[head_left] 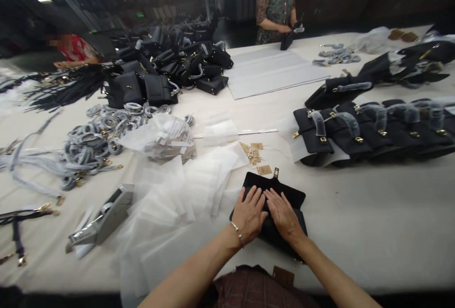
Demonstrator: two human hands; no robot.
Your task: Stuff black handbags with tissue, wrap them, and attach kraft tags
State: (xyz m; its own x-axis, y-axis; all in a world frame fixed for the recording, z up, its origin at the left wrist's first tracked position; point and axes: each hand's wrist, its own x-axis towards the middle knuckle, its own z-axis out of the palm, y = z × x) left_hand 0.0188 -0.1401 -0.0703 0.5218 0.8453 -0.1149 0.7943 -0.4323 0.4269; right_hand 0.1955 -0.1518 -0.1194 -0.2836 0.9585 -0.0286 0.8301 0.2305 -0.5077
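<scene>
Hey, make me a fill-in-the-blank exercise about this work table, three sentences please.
1. The left hand and right hand lie flat on a bag whose colour is ____.
2. The bracelet is worn on the ____ wrist.
3. The row of bags with wrapped handles lies to the ____ of the hands.
Missing words: black; left; right.

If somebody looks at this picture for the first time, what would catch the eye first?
First come the left hand and the right hand, lying flat side by side on a black bag at the near edge of the white table. Next is the row of overlapping bags at the right. Then comes the heap of bags at the far left.
</scene>
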